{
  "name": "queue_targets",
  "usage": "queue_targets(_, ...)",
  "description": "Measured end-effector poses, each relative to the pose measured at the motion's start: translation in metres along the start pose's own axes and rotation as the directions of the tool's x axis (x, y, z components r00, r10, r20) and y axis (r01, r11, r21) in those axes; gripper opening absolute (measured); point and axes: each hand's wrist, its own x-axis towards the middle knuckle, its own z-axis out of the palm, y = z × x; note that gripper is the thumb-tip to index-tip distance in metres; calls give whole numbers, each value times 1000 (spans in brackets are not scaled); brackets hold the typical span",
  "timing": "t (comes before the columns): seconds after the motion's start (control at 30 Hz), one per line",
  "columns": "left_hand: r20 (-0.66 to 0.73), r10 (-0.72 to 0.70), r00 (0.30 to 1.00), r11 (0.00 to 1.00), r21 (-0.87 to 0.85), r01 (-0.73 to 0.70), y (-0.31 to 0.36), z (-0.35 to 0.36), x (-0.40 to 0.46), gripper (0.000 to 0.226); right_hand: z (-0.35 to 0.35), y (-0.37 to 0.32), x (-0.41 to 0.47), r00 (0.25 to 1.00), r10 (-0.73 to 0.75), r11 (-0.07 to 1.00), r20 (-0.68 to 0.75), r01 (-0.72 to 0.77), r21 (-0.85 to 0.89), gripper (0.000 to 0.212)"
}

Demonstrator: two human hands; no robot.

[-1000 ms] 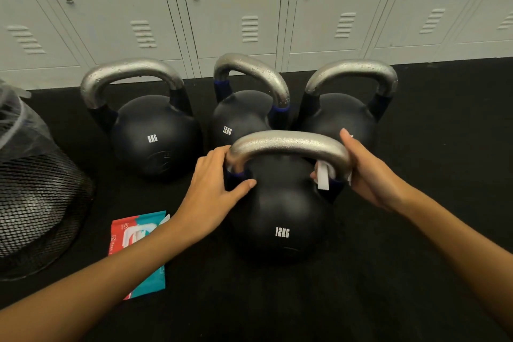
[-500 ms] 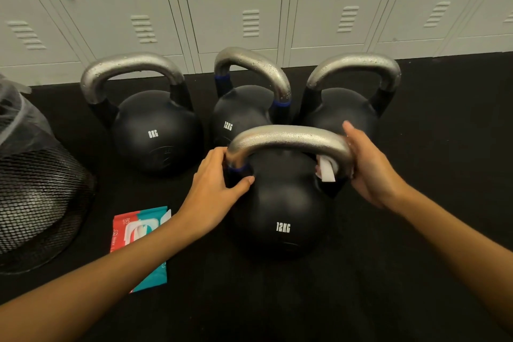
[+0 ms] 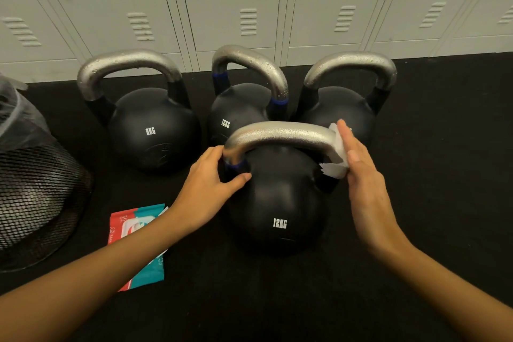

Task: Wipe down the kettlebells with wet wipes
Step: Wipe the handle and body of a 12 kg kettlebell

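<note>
Kettlebells (image 3: pixel 277 197) on black floor (image 3: pixel 430 147) | grey lockers (image 3: pixel 249 8) behind | right hand (image 3: pixel 363 175) flat, pressing wipe (image 3: pixel 337 158) | left hand (image 3: pixel 211 183) gripping handle (image 3: pixel 280 134)

Both my arms reach forward, bare to the elbow.
My left hand (image 3: pixel 206 183) curls its grip round the handle's (image 3: pixel 280 134) left base, thumb forward; my right hand (image 3: pixel 361 175) presses a wipe (image 3: pixel 337 158) to the right bend, fingers straight.

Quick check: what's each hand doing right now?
Left hand: grips the front kettlebell's handle at its left base.
Right hand: fingers straight, pressing a wet wipe against the handle's right end.
</note>
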Motion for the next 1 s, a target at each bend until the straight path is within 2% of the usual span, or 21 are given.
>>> queue_targets(0.07, -3, 6, 1000, 1000, 4, -6, 0, 0, 0, 30, 4, -7, 4, 988, -141, 961, 55, 150, -230, 43)
queue_targets(0.1, -3, 8, 1000, 1000, 6, -8, 0, 0, 0, 30, 7, -9, 7, 970, -221, 906, 97, 241, -349, 43)
queue_targets(0.2, 2, 7, 1000, 1000, -3, -7, 0, -1, 0, 31, 16, -10, 19, 870, -405, 638, 283, 490, -594, 46)
queue_targets(0.3, -20, 20, 1000, 1000, 7, -20, -1, 0, -1, 33, 13, 0, 25, 774, -504, 443, 383, 612, -655, 45)
queue_targets(0.37, -52, 8, 999, 1000, -13, -9, -2, 3, -7, 44, 1, 16, 24, 728, -574, 411, 374, 652, -638, 45)
queue_targets(0.43, -98, 6, 995, 999, -33, -9, -1, 8, -16, 61, -12, 33, 19, 738, -592, 460, 323, 639, -616, 46)
queue_targets(0.5, -187, 100, 977, 995, 46, -93, 0, 11, -25, 68, -21, 45, 14, 778, -565, 543, 274, 601, -587, 45)
queue_targets(0.6, -289, 252, 924, 965, 153, -215, 3, 17, -34, 68, -23, 47, 10, 825, -526, 664, 206, 549, -508, 45)
queue_targets(0.7, -304, 418, 856, 904, 236, -357, 12, 23, -40, 61, -16, 31, 14, 858, -485, 753, 170, 509, -418, 44)
queue_targets(0.77, -209, 571, 794, 806, 326, -494, 17, 27, -43, 54, -9, 16, 21, 871, -454, 785, 184, 490, -379, 42)
queue_targets(0.83, -36, 644, 764, 723, 355, -593, 20, 33, -44, 51, -5, 4, 28, 874, -432, 800, 223, 485, -354, 40)
queue_targets(0.9, 143, 623, 769, 692, 357, -627, 22, 39, -44, 52, -5, -2, 34, 895, -389, 849, 219, 441, -292, 36)
queue_targets(1.0, 269, 535, 801, 695, 398, -598, 24, 47, -39, 56, -9, 1, 35, 978, -172, 978, 115, 183, -102, 32)
